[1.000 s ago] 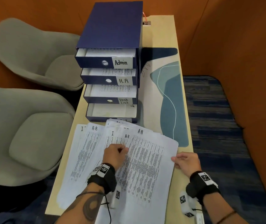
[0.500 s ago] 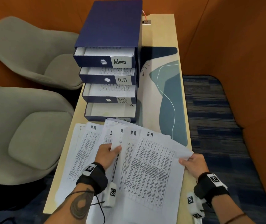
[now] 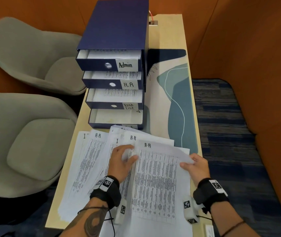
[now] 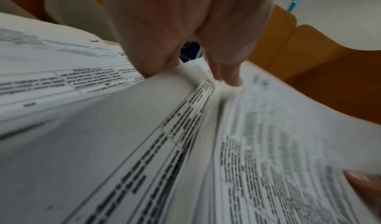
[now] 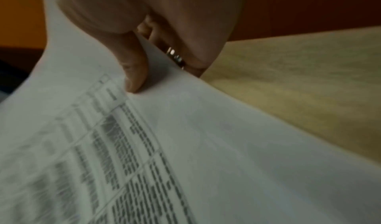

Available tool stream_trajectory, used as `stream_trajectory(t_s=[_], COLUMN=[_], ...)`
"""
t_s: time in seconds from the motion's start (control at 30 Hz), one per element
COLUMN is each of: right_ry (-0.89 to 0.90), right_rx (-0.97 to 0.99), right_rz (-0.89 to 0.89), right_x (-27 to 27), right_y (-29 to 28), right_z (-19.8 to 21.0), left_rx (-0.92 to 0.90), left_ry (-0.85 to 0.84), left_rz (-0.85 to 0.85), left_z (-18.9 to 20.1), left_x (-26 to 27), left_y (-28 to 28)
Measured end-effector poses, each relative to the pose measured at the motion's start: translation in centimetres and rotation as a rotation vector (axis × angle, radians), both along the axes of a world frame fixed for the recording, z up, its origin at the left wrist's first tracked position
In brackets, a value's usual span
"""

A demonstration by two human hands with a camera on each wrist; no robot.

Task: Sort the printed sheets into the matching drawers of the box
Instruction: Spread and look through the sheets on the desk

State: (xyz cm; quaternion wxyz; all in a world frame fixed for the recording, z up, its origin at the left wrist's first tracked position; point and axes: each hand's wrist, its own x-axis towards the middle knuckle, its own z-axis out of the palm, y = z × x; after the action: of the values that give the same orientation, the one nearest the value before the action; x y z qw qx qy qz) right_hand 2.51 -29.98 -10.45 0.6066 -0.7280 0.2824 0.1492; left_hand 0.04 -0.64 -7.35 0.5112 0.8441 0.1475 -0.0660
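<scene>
A dark blue drawer box (image 3: pixel 117 26) stands on the table with its drawers pulled out in steps: Admin (image 3: pixel 93 64), H.R (image 3: pixel 102 83), Task List (image 3: pixel 102 105) and a bottom drawer (image 3: pixel 102 125) whose label is covered. Printed sheets marked H.R and I lie fanned out in front of it. My right hand (image 3: pixel 189 164) (image 5: pixel 156 71) pinches the right edge of the top H.R sheet (image 3: pixel 155 177) (image 5: pixel 206 146), thumb on top. My left hand (image 3: pixel 129 154) (image 4: pixel 193 75) pinches that sheet's raised left edge over the other sheets (image 3: pixel 88 159).
Two grey armchairs (image 3: pixel 34 53) (image 3: pixel 25 147) stand close along the table's left side. A patterned desk mat (image 3: pixel 177 100) lies right of the box. A socket plate (image 3: pixel 153 22) sits at the narrow table's (image 3: pixel 170 31) far end. Orange walls enclose it; blue carpet (image 3: pixel 230 134) lies right.
My right hand has gone from resting beside the pile to pinching the top H.R sheet's right edge. My left hand has moved up to the sheet's left edge, which has risen.
</scene>
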Motion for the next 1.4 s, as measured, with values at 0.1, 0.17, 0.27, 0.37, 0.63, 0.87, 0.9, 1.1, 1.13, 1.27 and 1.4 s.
stream_trajectory(t_s=[0.1,0.17,0.27,0.37,0.63,0.87,0.9,1.1,1.13,1.27,1.4], right_ry=[0.015,0.008,-0.013,-0.018,0.024,-0.006,-0.014,-0.029,-0.023,-0.003,0.036], right_rx=[0.237,0.317,0.308,0.267,0.255,0.443,0.438,0.574,0.587,0.616,0.608], right_rz=[-0.05,-0.054,-0.077,-0.11,-0.13,-0.024,-0.021,0.061,0.054,-0.059,0.021], right_x=[-0.3,-0.2,0.1,0.2,-1.2,-0.8,-0.5,0.1,-0.1,-1.2,-1.4], right_y=[-1.1,-1.6,-1.6,-1.3,-3.9,-5.2,-4.8,-3.6,-3.9,-5.3,-4.8], right_z=[0.0,0.2,0.6,0.3,0.6,1.2,1.1,1.1,1.0,0.5,0.9], left_rx=[0.04,-0.041,-0.062,-0.178,-0.158,-0.172,-0.164,-0.321,-0.37,-0.469,-0.454], left_ry=[0.192,0.3,0.285,0.247,0.209,0.281,0.282,0.397,0.397,0.364,0.322], left_rz=[-0.092,-0.218,-0.242,-0.079,0.025,-0.034,-0.085,-0.492,-0.517,-0.374,-0.175], left_z=[0.0,0.6,0.7,0.8,1.8,1.9,2.4,4.1,4.2,4.8,2.9], left_x=[0.2,0.4,0.6,0.6,0.1,0.4,0.5,0.2,0.0,-1.1,-1.0], left_y=[0.6,0.6,0.1,0.3,1.6,1.6,1.2,-0.5,-0.7,-2.0,-2.9])
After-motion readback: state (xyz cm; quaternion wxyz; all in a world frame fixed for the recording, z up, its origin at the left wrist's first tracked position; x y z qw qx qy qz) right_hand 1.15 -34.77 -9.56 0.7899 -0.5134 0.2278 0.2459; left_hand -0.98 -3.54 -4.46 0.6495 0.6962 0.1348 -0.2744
